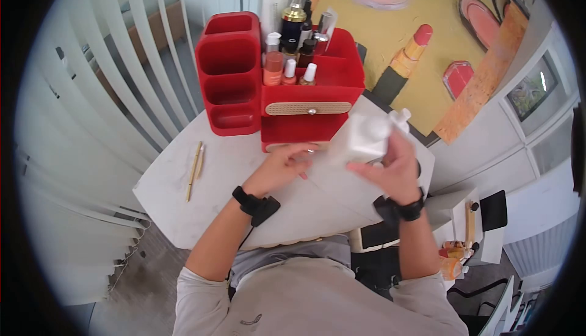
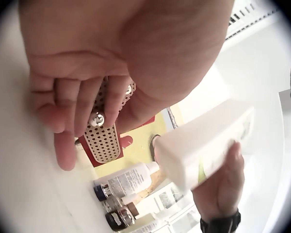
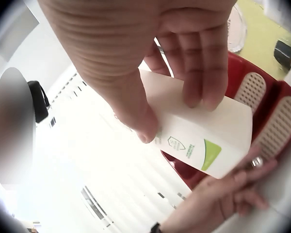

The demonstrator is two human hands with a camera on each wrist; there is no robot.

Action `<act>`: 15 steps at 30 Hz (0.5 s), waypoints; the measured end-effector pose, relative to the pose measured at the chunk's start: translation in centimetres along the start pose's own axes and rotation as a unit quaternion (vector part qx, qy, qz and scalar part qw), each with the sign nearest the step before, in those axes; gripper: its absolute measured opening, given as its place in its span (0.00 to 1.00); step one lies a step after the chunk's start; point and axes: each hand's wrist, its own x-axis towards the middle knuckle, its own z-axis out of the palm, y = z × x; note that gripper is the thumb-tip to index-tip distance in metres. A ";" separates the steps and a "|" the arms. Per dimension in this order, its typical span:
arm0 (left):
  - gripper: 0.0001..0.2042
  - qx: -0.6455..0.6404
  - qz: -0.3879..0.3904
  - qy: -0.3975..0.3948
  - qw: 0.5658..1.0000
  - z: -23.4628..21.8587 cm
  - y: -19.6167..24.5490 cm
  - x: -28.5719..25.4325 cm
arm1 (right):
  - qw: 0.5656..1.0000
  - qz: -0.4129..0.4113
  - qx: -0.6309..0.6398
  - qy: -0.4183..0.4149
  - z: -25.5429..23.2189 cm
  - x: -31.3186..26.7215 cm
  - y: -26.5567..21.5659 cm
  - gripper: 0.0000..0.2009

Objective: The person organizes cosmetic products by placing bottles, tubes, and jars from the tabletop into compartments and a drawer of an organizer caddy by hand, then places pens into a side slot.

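My right hand (image 1: 397,168) grips a white bottle (image 1: 360,137), blurred in the head view, above the right part of the table. A green mark shows on the bottle (image 3: 199,131) in the right wrist view, pinched between thumb and fingers. Over at the red organizer (image 1: 311,95), my left hand (image 1: 284,168) is at the lower drawer's woven front, fingers loosely bent. The silver knob (image 2: 97,119) shows between those fingers; whether they touch it, I cannot tell. That lower drawer (image 1: 299,130) stands pulled out below the upper one.
Bottles (image 1: 293,25) stand in the organizer's top. Beside it, a red holder (image 1: 229,73) has several compartments. Two thin gold sticks (image 1: 194,171) lie on the white table (image 1: 165,183) at left. More bottles (image 2: 128,182) stand right of the organizer, near a makeup painting (image 1: 390,43).
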 end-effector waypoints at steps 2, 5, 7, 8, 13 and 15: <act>0.23 -0.015 -0.005 -0.058 0.998 0.4 0.5 -1.4 | 0.998 -0.046 -0.046 0.025 -0.9 2.1 -0.9 0.33; 0.24 -0.016 -0.037 -0.087 0.995 0.6 1.6 -2.0 | 0.995 -0.013 -0.077 -0.069 0.1 5.1 -0.9 0.33; 0.25 -0.017 -0.035 -0.086 0.996 0.7 1.5 -2.0 | 0.962 -0.034 -0.223 -0.156 1.6 6.4 0.9 0.32; 0.26 -0.017 -0.033 -0.084 0.996 0.7 1.5 -2.0 | 0.929 -0.137 -0.299 -0.172 2.4 6.9 1.9 0.31; 0.29 -0.040 -0.010 -0.087 0.995 0.3 0.4 -1.9 | 0.876 -0.095 -0.383 -0.278 5.1 8.9 2.6 0.26; 0.30 -0.051 0.008 -0.088 0.995 0.1 0.2 -1.9 | 0.871 -0.076 -0.380 -0.300 5.2 9.0 3.7 0.22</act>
